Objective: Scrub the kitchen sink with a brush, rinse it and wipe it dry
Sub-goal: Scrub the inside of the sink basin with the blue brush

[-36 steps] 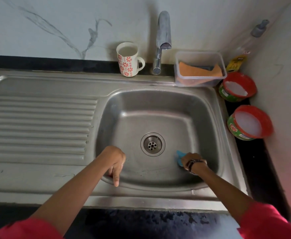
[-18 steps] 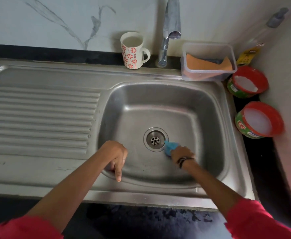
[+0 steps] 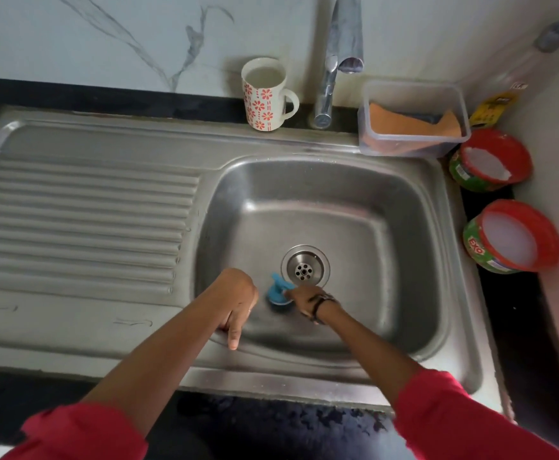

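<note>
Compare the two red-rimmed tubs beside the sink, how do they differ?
The nearer tub looks larger in this view and shows a red logo on its green side; the farther tub looks smaller, with a label too small to read. The farther one sits next to the plastic container. Both are open, with white contents.

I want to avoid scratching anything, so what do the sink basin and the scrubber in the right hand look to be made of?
The grey metal sink basin looks like brushed stainless steel: dull sheen, soft reflections, pressed drainboard ribs. The small blue round scrubbing brush in the right hand appears to be moulded plastic, matte blue; its dark underside looks like bristles or a pad, too blurred to tell.
</note>
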### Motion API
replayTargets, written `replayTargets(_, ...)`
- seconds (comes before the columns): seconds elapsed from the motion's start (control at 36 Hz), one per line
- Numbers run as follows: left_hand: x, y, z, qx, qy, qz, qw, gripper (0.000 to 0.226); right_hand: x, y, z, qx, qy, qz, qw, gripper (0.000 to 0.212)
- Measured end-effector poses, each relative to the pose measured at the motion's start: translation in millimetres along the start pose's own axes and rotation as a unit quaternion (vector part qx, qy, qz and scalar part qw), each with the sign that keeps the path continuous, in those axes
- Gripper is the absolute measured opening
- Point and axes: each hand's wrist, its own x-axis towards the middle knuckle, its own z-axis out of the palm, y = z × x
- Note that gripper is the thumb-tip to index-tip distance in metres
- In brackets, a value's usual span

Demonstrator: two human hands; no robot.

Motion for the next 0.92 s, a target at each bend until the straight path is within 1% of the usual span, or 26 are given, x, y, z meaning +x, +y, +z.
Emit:
replayTargets(0.08,2.2,1.8,-2.3,0.009,-0.021,-0.009,1.000,0.029,-0.3,41.9,-26.2,0.015,0.053,0.065,0.996,0.050)
replayTargets(0.17,-0.3,5.9,-3.0,0.025,-0.007,-0.009,1.000,0.030,-6.4,63.7,-52.2,-0.016,0.091,0.105,0.990,0.049)
replayTargets(0.22,-1.7,8.3,-2.5,0.030,-0.004,-0.017,0.999,0.044,-9.1,63.3,-57.7,-0.044,0.109,0.104,0.988,0.047)
replayTargets(0.25,-1.6,9.8,-2.5,0.024,-0.008,-0.025,0.999,0.051,-10.9,58.0,-54.4,-0.053,0.111,0.085,0.989,0.046)
replayTargets(0.31,1.5,13.0,-0.9,0.013,-0.025,-0.037,0.999,0.056,-8.3,46.8,-38.2,-0.068,0.093,0.037,0.993,0.046)
replayTargets(0.36,7.0,12.9,3.3,0.002,-0.039,-0.045,0.998,0.056,-11.3,34.1,-17.9,-0.051,0.059,0.032,0.996,0.045)
replayTargets(0.39,10.6,11.0,4.5,-0.007,-0.046,-0.048,0.998,0.052,-14.9,29.1,-8.1,-0.057,0.038,0.026,0.997,0.044)
replayTargets(0.42,10.3,10.0,4.4,-0.046,-0.058,-0.054,0.996,0.041,-19.1,25.2,0.4,-0.070,0.021,0.016,0.997,0.043)
replayTargets(0.44,8.4,10.2,2.8,-0.078,-0.075,-0.042,0.993,0.030,-22.2,24.0,7.3,-0.084,0.017,0.010,0.996,0.042)
replayTargets(0.47,7.2,9.9,0.6,-0.094,-0.080,-0.024,0.992,0.027,-23.8,26.1,11.8,-0.096,0.024,0.012,0.995,0.042)
replayTargets(0.53,1.8,13.9,-5.6,-0.140,-0.069,0.022,0.988,0.042,-23.4,37.3,12.2,-0.108,0.046,0.030,0.993,0.043)
replayTargets(0.61,1.1,29.3,-7.9,-0.192,-0.056,0.105,0.974,0.041,-16.8,64.0,-13.2,-0.085,0.101,0.071,0.989,0.042)
replayTargets(0.67,5.2,40.5,-7.4,-0.179,-0.050,0.122,0.975,0.041,-17.2,80.9,-36.3,-0.074,0.129,0.081,0.986,0.044)
replayTargets(0.75,8.7,54.3,-8.3,-0.168,-0.036,0.132,0.976,0.037,-19.8,98.6,-52.0,-0.097,0.098,0.061,0.989,0.045)
replayTargets(0.83,9.4,59.5,-10.5,-0.148,-0.048,0.131,0.979,0.041,-20.8,107.3,-36.7,-0.151,0.061,0.046,0.986,0.046)
replayTargets(0.92,9.5,57.9,-13.0,-0.136,-0.061,0.122,0.981,0.043,-17.0,104.1,-20.6,-0.165,0.060,0.041,0.984,0.045)
